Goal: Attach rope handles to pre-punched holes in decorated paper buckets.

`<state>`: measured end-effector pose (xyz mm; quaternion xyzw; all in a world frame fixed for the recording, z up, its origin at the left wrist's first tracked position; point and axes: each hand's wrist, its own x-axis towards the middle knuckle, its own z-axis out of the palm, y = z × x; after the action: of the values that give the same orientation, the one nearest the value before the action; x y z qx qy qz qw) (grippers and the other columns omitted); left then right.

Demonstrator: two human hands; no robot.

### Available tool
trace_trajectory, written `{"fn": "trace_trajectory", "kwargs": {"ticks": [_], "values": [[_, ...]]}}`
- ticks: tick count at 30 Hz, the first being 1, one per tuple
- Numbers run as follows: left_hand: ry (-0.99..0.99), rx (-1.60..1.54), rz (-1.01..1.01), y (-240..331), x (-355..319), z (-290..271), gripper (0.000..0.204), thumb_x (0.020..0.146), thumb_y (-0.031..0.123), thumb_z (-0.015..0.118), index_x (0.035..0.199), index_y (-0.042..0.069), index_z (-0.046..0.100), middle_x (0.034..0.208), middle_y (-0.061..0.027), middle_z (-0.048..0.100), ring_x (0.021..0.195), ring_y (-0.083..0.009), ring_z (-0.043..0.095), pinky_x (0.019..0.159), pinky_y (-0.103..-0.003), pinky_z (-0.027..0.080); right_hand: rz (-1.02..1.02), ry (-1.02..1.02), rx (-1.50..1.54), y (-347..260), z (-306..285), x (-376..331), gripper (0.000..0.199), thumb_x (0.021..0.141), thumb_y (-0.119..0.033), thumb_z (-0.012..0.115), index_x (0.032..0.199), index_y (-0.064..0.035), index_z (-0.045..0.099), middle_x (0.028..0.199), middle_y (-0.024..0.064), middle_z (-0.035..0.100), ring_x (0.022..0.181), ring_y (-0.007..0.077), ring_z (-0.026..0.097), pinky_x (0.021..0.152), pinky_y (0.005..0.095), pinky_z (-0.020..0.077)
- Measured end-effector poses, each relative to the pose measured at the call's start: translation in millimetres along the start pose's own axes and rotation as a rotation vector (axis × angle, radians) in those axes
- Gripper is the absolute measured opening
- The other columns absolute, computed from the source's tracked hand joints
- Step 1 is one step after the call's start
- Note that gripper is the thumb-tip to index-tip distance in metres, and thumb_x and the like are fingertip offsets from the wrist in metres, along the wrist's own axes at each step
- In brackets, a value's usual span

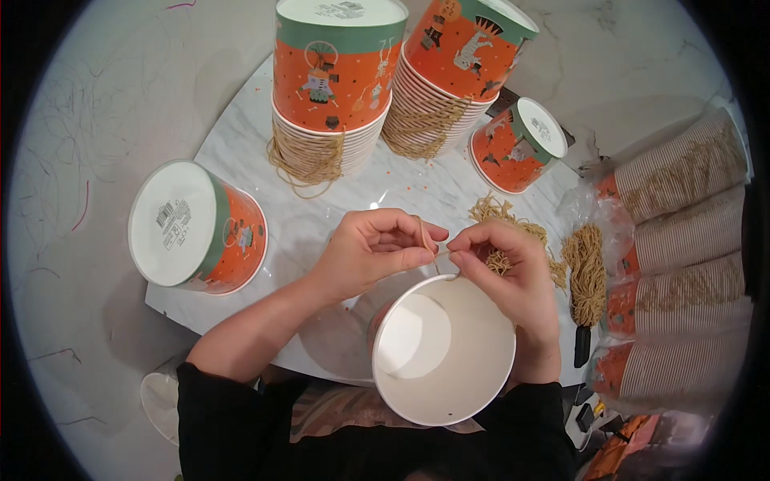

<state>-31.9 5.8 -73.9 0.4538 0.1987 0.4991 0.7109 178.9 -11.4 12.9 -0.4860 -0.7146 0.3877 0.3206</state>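
We find both hands working one string at the rim of an open paper bucket (443,349): left hand (370,250) and right hand (505,260) pinch the string (425,236). Two strung stacks (329,96) stand finished; sleeves of buckets (682,264) remain unstrung.

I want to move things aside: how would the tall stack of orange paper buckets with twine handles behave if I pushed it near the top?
The tall stack would probably tip rather than slide: it is high above a narrow base. Paper buckets look light, so little force should shift it. The loose twine handles hanging at its foot are floppy and might drag on the marble table.
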Motion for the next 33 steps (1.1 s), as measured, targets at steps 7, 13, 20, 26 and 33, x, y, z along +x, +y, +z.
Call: {"fn": "trace_trajectory", "kwargs": {"ticks": [7,13,20,26,33], "values": [[-0.035,0.081,-0.008,0,-2,-7,0.012,0.091,0.004,0.077,0.101,0.0,0.072,0.101,-0.0072,0.074,0.093,-0.01,0.069,0.084,-0.024,0.056,-0.119,-0.007,-0.095,-6,6,2,0.009,0.087,0.001,0.073,0.097,-0.0008,0.072,0.087,0.0064,0.07,0.078,0.0158,0.063,0.07,0.0275,0.0493],[-0.043,0.097,-0.041,4,-2,-9,0.012,0.09,0.004,0.077,0.1,0.0,0.073,0.097,-0.0053,0.074,0.088,-0.0094,0.069,0.08,-0.024,0.056,-0.123,-0.002,-0.096,-10,10,1,0.009,0.087,0.003,0.071,0.096,-0.0004,0.071,0.088,0.0069,0.069,0.079,0.0173,0.065,0.072,0.029,0.0509],[-0.095,-0.118,-0.288,9,-4,-11,0.016,0.093,0.011,0.075,0.107,0.004,0.069,0.094,-0.0027,0.072,0.086,-0.0091,0.068,0.079,-0.023,0.055,-0.272,-0.043,-0.146,-12,8,-1,0.018,0.08,0.011,0.065,0.092,-0.0008,0.071,0.097,0.0076,0.065,0.092,0.0178,0.064,0.076,0.0283,0.0519],[-0.05,-0.346,-0.409,10,-3,-6,0.024,0.095,0.016,0.074,0.115,0.006,0.065,0.095,-0.0029,0.071,0.086,-0.009,0.068,0.082,-0.024,0.056,-0.185,0.034,-0.168,-31,16,-10,0.019,0.075,0.005,0.078,0.092,-0.0019,0.073,0.104,0.0086,0.063,0.098,0.0208,0.064,0.082,0.0322,0.0539],[0.045,-0.344,-0.33,4,-7,1,0.023,0.095,0.012,0.073,0.115,0.003,0.063,0.099,-0.0053,0.073,0.088,-0.0104,0.069,0.081,-0.024,0.056,-0.253,0.111,-0.302,-26,27,-13,0.032,0.066,-0.008,0.092,0.091,-0.002,0.073,0.103,0.0097,0.063,0.095,0.0226,0.065,0.077,0.0314,0.0567]]}}
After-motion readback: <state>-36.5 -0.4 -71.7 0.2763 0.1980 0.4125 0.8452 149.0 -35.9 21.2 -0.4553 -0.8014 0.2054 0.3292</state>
